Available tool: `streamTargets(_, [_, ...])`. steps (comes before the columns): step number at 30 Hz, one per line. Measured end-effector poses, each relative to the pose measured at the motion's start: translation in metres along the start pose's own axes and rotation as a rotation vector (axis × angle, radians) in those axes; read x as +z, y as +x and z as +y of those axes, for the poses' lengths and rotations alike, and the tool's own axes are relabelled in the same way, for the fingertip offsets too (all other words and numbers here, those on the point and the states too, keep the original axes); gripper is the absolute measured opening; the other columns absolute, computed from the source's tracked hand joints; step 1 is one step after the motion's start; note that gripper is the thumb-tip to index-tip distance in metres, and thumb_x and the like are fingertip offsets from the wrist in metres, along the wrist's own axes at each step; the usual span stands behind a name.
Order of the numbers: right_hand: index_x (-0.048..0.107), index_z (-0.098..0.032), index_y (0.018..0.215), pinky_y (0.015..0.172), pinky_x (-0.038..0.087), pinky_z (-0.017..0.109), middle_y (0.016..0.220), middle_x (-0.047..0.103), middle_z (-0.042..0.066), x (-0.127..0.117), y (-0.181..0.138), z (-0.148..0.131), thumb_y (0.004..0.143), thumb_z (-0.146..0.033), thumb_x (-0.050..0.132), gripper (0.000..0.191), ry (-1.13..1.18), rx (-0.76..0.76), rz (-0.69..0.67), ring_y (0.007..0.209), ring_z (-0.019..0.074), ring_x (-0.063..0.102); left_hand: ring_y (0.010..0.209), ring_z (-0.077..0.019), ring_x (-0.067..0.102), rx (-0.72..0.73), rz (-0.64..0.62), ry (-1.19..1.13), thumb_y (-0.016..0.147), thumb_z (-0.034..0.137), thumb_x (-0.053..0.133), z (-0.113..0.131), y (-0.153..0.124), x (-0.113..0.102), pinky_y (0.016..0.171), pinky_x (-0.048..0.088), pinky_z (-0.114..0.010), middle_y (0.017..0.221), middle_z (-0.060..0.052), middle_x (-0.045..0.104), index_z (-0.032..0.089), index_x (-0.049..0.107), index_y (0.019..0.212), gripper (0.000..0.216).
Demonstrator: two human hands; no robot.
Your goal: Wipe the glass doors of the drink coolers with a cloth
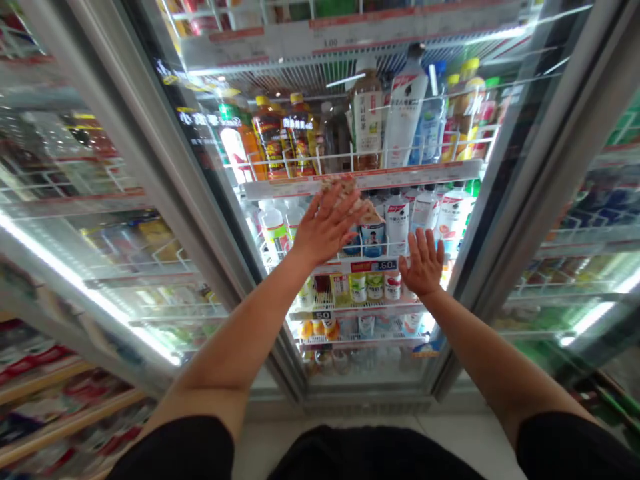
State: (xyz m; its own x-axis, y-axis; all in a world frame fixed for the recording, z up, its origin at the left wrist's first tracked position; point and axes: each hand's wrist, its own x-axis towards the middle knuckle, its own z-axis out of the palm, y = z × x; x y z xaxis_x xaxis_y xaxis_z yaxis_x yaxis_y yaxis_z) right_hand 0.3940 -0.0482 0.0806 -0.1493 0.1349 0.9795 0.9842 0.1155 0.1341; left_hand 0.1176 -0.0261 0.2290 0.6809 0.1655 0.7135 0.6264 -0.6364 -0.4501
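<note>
Both my arms stretch out toward a drinks fridge's glass door (280,220). My left hand (327,223) lies flat on the glass with its fingers spread, in front of the shelf rail (360,181) under orange and brown tea bottles (273,137). My right hand (424,263) is also open, palm against the glass, lower and to the right, in front of white bottles (397,223) and small yoghurt cups (373,285). Neither hand holds anything. A tall white bottle (404,107) stands on the shelf above.
The fridge's metal frame posts (165,173) slant on the left and right (540,200). Neighbouring fridge doors (75,200) show more shelves with lit strips. Snack shelves (45,393) stand at lower left. The pale floor (450,433) lies below.
</note>
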Motion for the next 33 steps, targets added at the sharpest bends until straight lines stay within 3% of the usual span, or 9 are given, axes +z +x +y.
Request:
streamTargets(3, [0.028, -0.016, 0.156, 0.122, 0.021, 0.048, 0.154, 0.044, 0.016, -0.001, 0.001, -0.001, 0.095, -0.034, 0.049, 0.068, 0.001, -0.003, 0.011, 0.149, 0.0285, 0.032, 0.154, -0.0270, -0.007, -0.251, 0.137, 0.051, 0.097, 0.041, 0.043, -0.028, 0.010, -0.022, 0.125, 0.000, -0.055, 0.166, -0.003, 0.017, 0.031, 0.021, 0.157, 0.064])
streamTargets(6, [0.027, -0.015, 0.156, 0.122, 0.020, 0.047, 0.154, 0.045, 0.016, -0.001, 0.002, -0.001, 0.095, -0.034, 0.050, 0.069, -0.008, -0.011, 0.020, 0.150, 0.0277, 0.030, 0.153, -0.0292, -0.012, -0.355, 0.183, 0.074, 0.096, 0.038, 0.045, -0.023, -0.001, -0.018, 0.125, 0.002, -0.059, 0.167, -0.005, 0.011, 0.028, 0.021, 0.157, 0.066])
streamTargets(10, [0.029, -0.014, 0.156, 0.123, 0.019, 0.047, 0.154, 0.045, 0.016, -0.001, 0.001, 0.000, 0.094, -0.033, 0.050, 0.067, 0.012, -0.008, 0.015, 0.150, 0.0275, 0.029, 0.153, -0.0249, -0.012, -0.124, 0.053, 0.053, 0.097, 0.043, 0.046, 0.011, -0.036, 0.012, 0.126, 0.005, -0.054, 0.166, 0.000, 0.018, 0.033, 0.024, 0.156, 0.063])
streamTargets(13, [0.036, -0.016, 0.153, 0.122, 0.020, 0.049, 0.153, 0.046, 0.015, 0.001, -0.001, 0.000, 0.095, -0.036, 0.047, 0.063, 0.005, 0.024, -0.029, 0.148, 0.0287, 0.033, 0.154, -0.0207, -0.005, -0.069, -0.071, 0.030, 0.099, 0.045, 0.040, 0.002, -0.042, 0.008, 0.128, 0.002, -0.049, 0.164, 0.005, 0.023, 0.037, 0.028, 0.154, 0.057])
streamTargets(17, [0.046, -0.016, 0.147, 0.122, 0.019, 0.050, 0.151, 0.049, 0.015, 0.003, -0.004, 0.001, 0.094, -0.038, 0.044, 0.057, 0.003, 0.073, -0.075, 0.147, 0.0293, 0.035, 0.154, -0.0224, -0.009, -0.375, 0.046, 0.052, 0.099, 0.056, 0.030, -0.044, -0.027, -0.026, 0.128, -0.007, -0.044, 0.166, 0.010, 0.008, 0.027, 0.026, 0.155, 0.064])
streamTargets(20, [0.046, -0.016, 0.147, 0.122, 0.019, 0.050, 0.151, 0.049, 0.015, 0.004, -0.005, 0.001, 0.094, -0.039, 0.045, 0.058, 0.013, 0.079, -0.080, 0.147, 0.0292, 0.035, 0.152, -0.0226, -0.016, -0.503, 0.130, 0.094, 0.099, 0.056, 0.023, -0.044, -0.031, -0.030, 0.126, -0.007, -0.043, 0.167, 0.003, 0.006, 0.015, 0.027, 0.154, 0.068])
streamTargets(23, [0.044, -0.016, 0.148, 0.122, 0.020, 0.050, 0.151, 0.048, 0.015, 0.004, -0.005, 0.001, 0.094, -0.039, 0.045, 0.059, 0.016, 0.079, -0.080, 0.147, 0.0296, 0.035, 0.151, -0.0239, -0.018, -0.443, 0.081, 0.073, 0.099, 0.050, 0.028, -0.012, -0.052, -0.007, 0.126, -0.003, -0.051, 0.166, -0.006, 0.018, 0.017, 0.035, 0.152, 0.063])
streamTargets(26, [0.039, -0.017, 0.151, 0.121, 0.020, 0.050, 0.152, 0.047, 0.015, 0.003, -0.004, 0.000, 0.095, -0.038, 0.046, 0.061, 0.010, 0.063, -0.063, 0.147, 0.0297, 0.035, 0.154, -0.0226, -0.002, -0.243, -0.060, 0.025, 0.098, 0.045, 0.040, 0.004, -0.069, 0.008, 0.127, 0.003, -0.049, 0.160, 0.000, 0.034, 0.031, 0.041, 0.149, 0.053])
streamTargets(33, [0.026, -0.017, 0.157, 0.122, 0.020, 0.049, 0.154, 0.044, 0.015, 0.000, 0.000, -0.001, 0.094, -0.033, 0.050, 0.070, 0.025, 0.014, 0.002, 0.149, 0.0286, 0.031, 0.154, -0.0322, -0.003, -0.576, 0.196, 0.052, 0.097, 0.043, 0.038, -0.059, -0.059, -0.036, 0.125, 0.002, -0.061, 0.167, -0.009, 0.011, 0.021, 0.025, 0.156, 0.065])
